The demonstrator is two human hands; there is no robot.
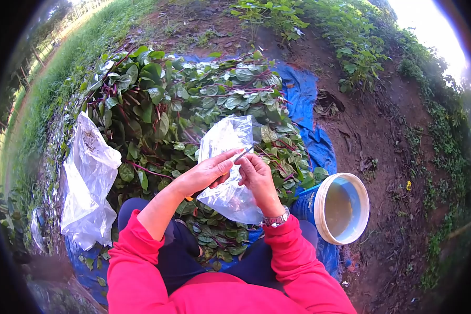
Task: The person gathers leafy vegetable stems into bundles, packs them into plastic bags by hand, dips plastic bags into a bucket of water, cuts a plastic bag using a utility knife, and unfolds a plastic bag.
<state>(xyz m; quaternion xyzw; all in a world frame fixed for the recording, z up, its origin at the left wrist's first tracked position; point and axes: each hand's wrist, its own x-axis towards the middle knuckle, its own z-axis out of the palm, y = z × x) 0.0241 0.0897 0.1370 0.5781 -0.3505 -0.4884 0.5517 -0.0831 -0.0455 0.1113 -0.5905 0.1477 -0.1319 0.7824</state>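
Observation:
My left hand (213,171) and my right hand (255,178) are close together over a clear plastic bag (235,201). Between their fingertips is a thin grey blade-like strip (244,153), slanting up to the right. Both hands are closed at it in a pinch. The curled lower fingers of my left hand are partly hidden. A small orange bit shows below my left wrist; what it belongs to I cannot tell. Under the bag and around it lie leafy greens with purple stems (157,104), heaped on a blue tarp (301,99).
To the right, a blue bucket with a white rim (363,209) leans toward me, murky liquid inside. Another clear plastic bag (91,178) lies at the left. Bare soil (382,157) and green plants (350,42) border the tarp on the right; grass grows at the left.

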